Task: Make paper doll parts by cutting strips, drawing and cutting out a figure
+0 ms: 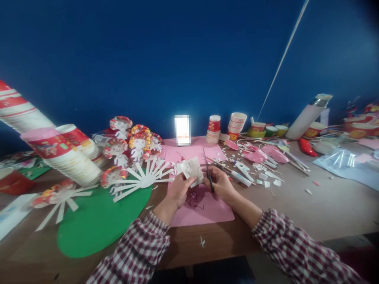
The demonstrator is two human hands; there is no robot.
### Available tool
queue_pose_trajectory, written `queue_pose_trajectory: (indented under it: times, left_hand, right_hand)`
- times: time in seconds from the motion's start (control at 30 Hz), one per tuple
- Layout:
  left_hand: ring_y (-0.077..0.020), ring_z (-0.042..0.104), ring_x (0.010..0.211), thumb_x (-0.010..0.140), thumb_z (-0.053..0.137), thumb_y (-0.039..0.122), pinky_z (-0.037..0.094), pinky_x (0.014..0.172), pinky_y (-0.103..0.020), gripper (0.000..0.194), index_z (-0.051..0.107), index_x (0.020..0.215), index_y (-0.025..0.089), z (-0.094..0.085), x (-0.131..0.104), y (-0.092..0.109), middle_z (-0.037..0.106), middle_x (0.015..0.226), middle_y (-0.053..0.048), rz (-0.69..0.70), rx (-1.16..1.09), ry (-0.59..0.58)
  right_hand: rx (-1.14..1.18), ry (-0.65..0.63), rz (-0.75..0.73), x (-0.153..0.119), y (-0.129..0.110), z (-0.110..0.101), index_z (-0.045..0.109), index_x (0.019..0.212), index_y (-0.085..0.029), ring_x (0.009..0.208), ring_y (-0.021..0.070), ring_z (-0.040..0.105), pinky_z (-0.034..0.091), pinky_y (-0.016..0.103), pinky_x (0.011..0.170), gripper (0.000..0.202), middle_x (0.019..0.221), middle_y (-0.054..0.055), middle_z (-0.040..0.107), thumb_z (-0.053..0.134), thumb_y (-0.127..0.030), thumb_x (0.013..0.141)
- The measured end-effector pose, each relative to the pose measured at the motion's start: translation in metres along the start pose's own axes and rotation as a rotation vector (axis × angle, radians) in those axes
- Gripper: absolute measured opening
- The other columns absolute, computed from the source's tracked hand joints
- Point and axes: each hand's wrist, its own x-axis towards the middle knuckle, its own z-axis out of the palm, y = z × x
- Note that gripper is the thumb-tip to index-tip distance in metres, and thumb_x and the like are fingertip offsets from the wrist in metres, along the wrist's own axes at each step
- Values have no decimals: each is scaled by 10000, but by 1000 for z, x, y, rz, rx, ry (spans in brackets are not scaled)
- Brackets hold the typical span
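Note:
Between its thumb and fingers my left hand pinches a small piece of white paper with dark lines drawn on it. My right hand is closed around a pair of dark scissors, whose blades point up and away from me, just right of the paper. Below both hands lies a sheet of pink paper, with dark thin scraps scattered on it. A white cup cut into spread strips lies left of my left hand, partly over a green oval sheet.
Several paper figures with red and yellow frills stand at left, beside leaning stacks of paper cups. Farther back are two shorter cup stacks. Paper scraps, markers and pink cutouts litter the right. A blue wall rises behind.

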Motion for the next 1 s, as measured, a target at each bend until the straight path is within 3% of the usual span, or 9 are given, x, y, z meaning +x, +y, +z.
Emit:
queue_pose_trajectory:
  times: [0.37, 0.67, 1.0]
  left_hand:
    - [-225, 673, 831, 615, 797, 266, 501, 770, -320, 386, 700, 960, 124, -6, 5, -2, 740, 889, -93, 77, 11, 1]
    - [-198, 660, 616, 555, 819, 270, 511, 608, -303, 348, 690, 830, 102, -3, 3, 4, 725, 729, -76, 50, -55, 79]
    - [-221, 678, 693, 565, 838, 273, 522, 682, -329, 371, 692, 856, 95, -8, 5, 2, 729, 784, -97, 29, -61, 45]
  right_hand:
    - [-26, -24, -12, 1, 5, -1, 579, 927, -169, 628, 115, 560, 407, 236, 582, 329, 702, -28, 614, 744, -214, 646]
    - [-96, -70, -30, 0, 3, -1, 583, 950, -167, 616, 114, 557, 419, 243, 593, 310, 694, -29, 609, 700, -180, 664]
    - [-103, -35, -13, 2, 5, -3, 577, 977, -158, 575, 103, 522, 386, 230, 542, 350, 666, -40, 578, 697, -186, 650]
